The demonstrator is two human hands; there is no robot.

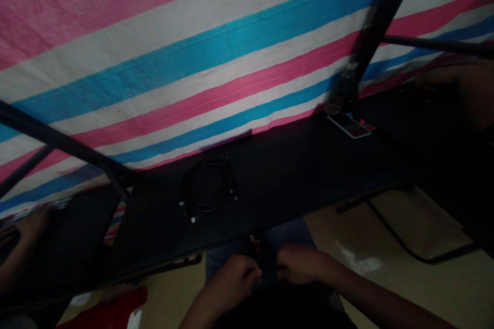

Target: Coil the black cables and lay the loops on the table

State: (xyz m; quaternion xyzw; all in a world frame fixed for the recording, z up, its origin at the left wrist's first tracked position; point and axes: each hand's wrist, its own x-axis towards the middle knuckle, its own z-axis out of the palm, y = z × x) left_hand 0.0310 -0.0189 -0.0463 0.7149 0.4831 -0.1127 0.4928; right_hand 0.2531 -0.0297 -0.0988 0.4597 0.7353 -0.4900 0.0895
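Note:
Low over the lap, my left hand has its fingers curled closed. Facing it a short gap away, my right hand is also closed, its knuckles turned toward the left one. It is too dark to make out whether either hand holds anything. Beyond them, on the black table, lies a coiled black cable with light-coloured plug ends; neither hand touches it. A small orange-red spot shows between the legs, just under the table edge, too dim to name.
A phone lies at the table's back right beside a clear plastic bottle. Dark metal posts rise before a striped tarp. Another person's hand is at the left, and another's arm at the right.

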